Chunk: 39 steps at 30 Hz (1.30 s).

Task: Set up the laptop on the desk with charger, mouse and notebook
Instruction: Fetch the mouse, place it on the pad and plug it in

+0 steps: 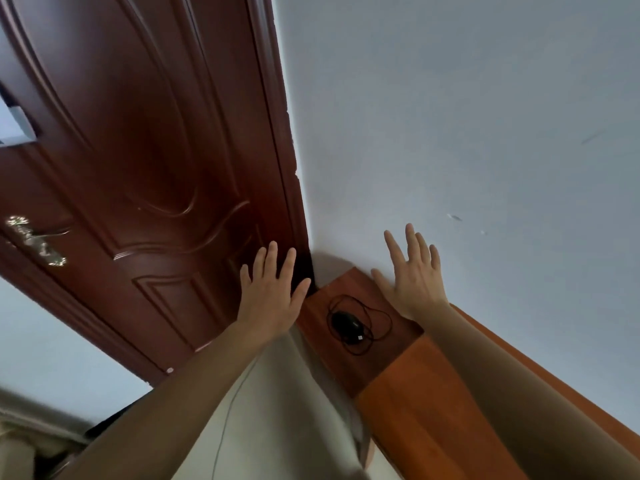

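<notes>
A black wired mouse lies on the far end of the orange-brown wooden desk, its thin black cable looped loosely around it. My left hand is raised with fingers spread, left of the mouse and in front of the door. My right hand is raised too, fingers spread, above the desk's far end close to the wall. Both hands hold nothing. No laptop, charger or notebook is in view.
A dark red-brown panelled door with a metal handle fills the left. A pale wall runs along the desk's right side. A thin cable hangs over the pale floor below my left arm.
</notes>
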Tool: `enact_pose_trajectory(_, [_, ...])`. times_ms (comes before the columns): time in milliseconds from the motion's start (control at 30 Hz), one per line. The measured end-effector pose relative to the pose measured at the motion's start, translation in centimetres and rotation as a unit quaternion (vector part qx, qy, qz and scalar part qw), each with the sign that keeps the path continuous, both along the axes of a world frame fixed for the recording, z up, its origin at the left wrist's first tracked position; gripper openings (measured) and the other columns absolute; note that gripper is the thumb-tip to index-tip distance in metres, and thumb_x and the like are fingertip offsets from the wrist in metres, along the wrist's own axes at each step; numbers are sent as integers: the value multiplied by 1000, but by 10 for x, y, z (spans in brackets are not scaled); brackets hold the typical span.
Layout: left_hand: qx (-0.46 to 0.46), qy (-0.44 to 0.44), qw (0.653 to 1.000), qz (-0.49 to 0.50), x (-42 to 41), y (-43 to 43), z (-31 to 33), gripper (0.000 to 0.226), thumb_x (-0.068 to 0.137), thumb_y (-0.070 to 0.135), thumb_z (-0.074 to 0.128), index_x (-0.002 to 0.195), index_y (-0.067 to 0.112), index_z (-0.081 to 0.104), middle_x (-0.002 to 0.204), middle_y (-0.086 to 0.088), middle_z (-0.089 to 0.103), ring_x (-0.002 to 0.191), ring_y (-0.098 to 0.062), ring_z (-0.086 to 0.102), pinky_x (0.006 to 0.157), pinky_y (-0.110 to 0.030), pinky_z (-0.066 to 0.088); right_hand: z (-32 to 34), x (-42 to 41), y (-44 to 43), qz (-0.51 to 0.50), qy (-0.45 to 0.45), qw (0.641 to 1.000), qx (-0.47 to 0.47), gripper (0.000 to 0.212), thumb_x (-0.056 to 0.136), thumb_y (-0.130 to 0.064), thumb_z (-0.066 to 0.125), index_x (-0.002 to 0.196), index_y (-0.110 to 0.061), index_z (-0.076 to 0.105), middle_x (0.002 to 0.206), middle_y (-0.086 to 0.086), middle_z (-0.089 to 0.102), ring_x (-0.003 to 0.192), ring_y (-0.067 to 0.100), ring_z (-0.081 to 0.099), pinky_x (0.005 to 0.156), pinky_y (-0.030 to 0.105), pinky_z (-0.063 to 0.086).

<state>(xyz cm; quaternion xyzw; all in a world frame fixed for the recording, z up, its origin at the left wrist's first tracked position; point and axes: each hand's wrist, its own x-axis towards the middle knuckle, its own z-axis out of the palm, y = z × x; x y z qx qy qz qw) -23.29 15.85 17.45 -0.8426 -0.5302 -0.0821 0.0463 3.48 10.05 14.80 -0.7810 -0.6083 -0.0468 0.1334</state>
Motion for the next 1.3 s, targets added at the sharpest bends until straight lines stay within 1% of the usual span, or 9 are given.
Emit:
enact_pose_trajectory(133, [13, 19, 999, -31, 20, 75, 3, 73, 95, 62, 10, 156, 22, 16, 163, -15, 13, 149, -33, 9, 116, -58, 19, 0, 19, 62, -7, 3, 1000, 9, 77, 98, -64, 30, 160, -26, 6, 167, 19, 3, 153, 38, 9, 123, 56, 12])
enact_pose_trajectory(400, [-56, 42, 993, -91, 58, 174, -42, 75, 93, 64, 6, 157, 24, 9, 164, -13, 4, 150, -31, 2, 118, -57, 13, -51, 37, 115, -60, 24, 996, -65, 78, 98, -62, 32, 160, -28, -1, 167, 17, 1, 153, 35, 7, 124, 51, 12])
enact_pose_trajectory(567, [-96, 87, 979, -156, 83, 242, -88, 71, 98, 60, 17, 157, 22, 9, 164, -15, 5, 150, -33, 6, 116, -57, 20, -90, 37, 138, -131, 77, 983, -106, 77, 100, -58, 37, 160, -28, -1, 167, 15, 2, 153, 34, 9, 121, 48, 19])
enact_pose_trajectory(700, [-148, 120, 959, -211, 98, 290, -124, 71, 98, 60, 17, 157, 22, 7, 164, -15, 3, 149, -33, 7, 115, -56, 24, -114, 30, 155, -201, 132, 961, -139, 78, 99, -53, 45, 159, -27, 4, 167, 14, 7, 152, 33, 16, 117, 47, 29])
enact_pose_trajectory(833, [-203, 129, 940, -243, 108, 314, -166, 69, 100, 58, 23, 157, 20, 10, 163, -16, 7, 149, -33, 11, 115, -51, 27, -149, 9, 164, -267, 189, 928, -177, 79, 98, -47, 49, 160, -26, 4, 166, 12, 14, 147, 32, 26, 108, 45, 39])
enact_pose_trajectory(967, [-272, 133, 919, -251, 105, 323, -234, 68, 101, 55, 26, 157, 21, 11, 164, -13, 6, 149, -31, 10, 116, -49, 24, -209, -31, 162, -327, 276, 880, -206, 80, 97, -43, 52, 160, -29, 7, 163, 9, 21, 143, 31, 33, 106, 46, 43])
enact_pose_trajectory(1133, [-329, 136, 901, -248, 95, 306, -311, 68, 100, 54, 30, 157, 20, 13, 163, -15, 11, 148, -32, 14, 116, -48, 26, -282, -85, 146, -420, 379, 804, -182, 74, 96, -35, 58, 158, -24, 20, 147, 9, 41, 131, 30, 49, 93, 41, 50])
enact_pose_trajectory(1200, [-347, 128, 894, -254, 91, 295, -337, 69, 100, 54, 32, 156, 18, 15, 162, -17, 13, 148, -33, 15, 117, -49, 24, -305, -102, 139, -450, 412, 776, -161, 69, 96, -29, 60, 156, -19, 28, 144, 13, 44, 126, 34, 52, 93, 42, 48])
enact_pose_trajectory(1300, [-355, 120, 882, -285, 88, 282, -357, 72, 98, 54, 37, 155, 14, 19, 160, -20, 19, 146, -37, 18, 115, -53, 28, -329, -117, 133, -472, 435, 756, -125, 59, 97, -24, 60, 151, -14, 39, 143, 15, 46, 125, 36, 53, 95, 43, 48])
